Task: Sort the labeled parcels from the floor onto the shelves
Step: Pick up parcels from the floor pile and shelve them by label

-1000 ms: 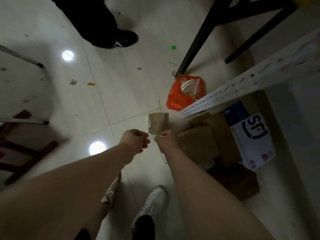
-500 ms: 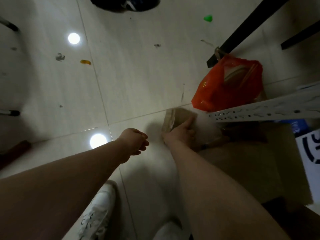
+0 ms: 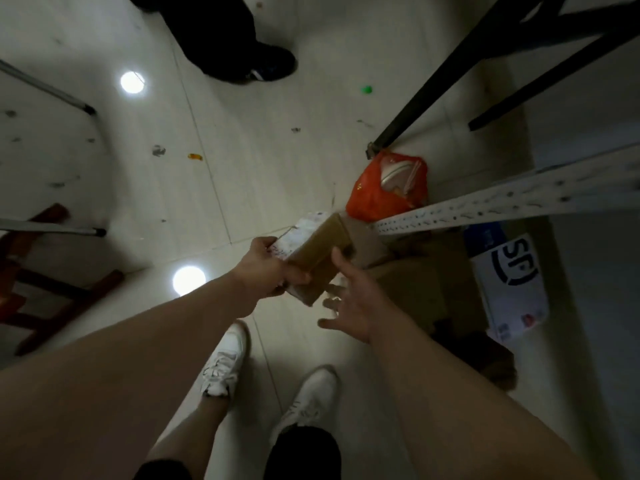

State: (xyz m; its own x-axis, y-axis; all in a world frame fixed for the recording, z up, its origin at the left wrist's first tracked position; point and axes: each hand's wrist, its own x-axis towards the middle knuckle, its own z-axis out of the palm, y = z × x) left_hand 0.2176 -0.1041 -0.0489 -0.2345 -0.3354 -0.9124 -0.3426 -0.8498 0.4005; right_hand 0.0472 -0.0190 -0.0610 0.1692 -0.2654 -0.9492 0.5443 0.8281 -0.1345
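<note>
- The left hand (image 3: 266,268) grips a small brown box (image 3: 323,252) at its near left corner, fingers curled round the edge, thumb on top.
- The box is held in the air above the floor (image 3: 242,150), tilted, just in front of the low end of the white shelf rail (image 3: 502,202). A white label (image 3: 300,233) covers its left face; the writing is too blurred to read.
- The right hand (image 3: 353,299) is spread wide and holds nothing. Its forefinger reaches the box's right edge, but I cannot tell if it touches.
- More brown parcels (image 3: 415,282) lie on the floor under the rail, towards the right edge. Beside them lie a white box (image 3: 512,292) with large dark letters and a blue box (image 3: 485,237).
- An orange bag (image 3: 384,192) sits on the floor just beyond the held box, at the foot of a black frame leg (image 3: 433,95).
- 2 white shoes (image 3: 225,365) stand on the floor below the hands – the person's own.
- Another person's dark shoe (image 3: 270,64) is near the far edge of the floor.
- A red wooden frame (image 3: 52,282) lies at the left edge.
</note>
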